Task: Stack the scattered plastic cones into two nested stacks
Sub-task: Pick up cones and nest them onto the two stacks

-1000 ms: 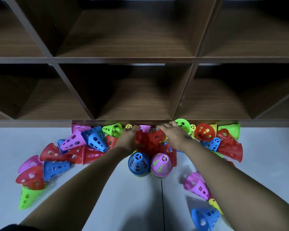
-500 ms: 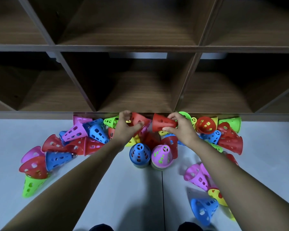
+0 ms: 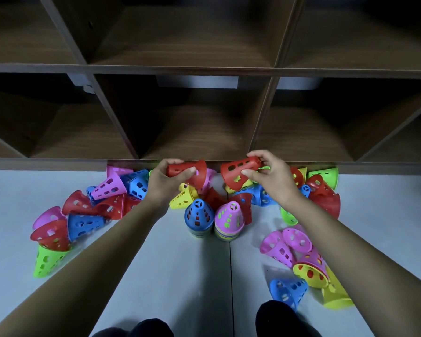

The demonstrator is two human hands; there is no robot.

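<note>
Two upright nested stacks stand side by side on the floor: one topped by a blue cone point(image 3: 199, 216), the other by a pink cone point(image 3: 229, 219). My left hand point(image 3: 164, 182) grips a red cone point(image 3: 192, 171) by its narrow end, held on its side above the pile. My right hand point(image 3: 269, 177) grips another red cone point(image 3: 236, 171) on its side, wide mouth facing left. Both held cones hover just beyond the two stacks. Loose cones in red, blue, pink, green and yellow lie scattered all around.
A dark wooden cubby shelf point(image 3: 204, 69) fills the upper view, its bottom edge right above the pile. Loose cones cluster at the left point(image 3: 51, 233) and right point(image 3: 301, 259). My knees point(image 3: 277, 319) show at the bottom edge on the pale floor.
Both hands have lifted out of the pile, each with a red cone, and risen slightly toward the shelf edge. The camera has come closer.
</note>
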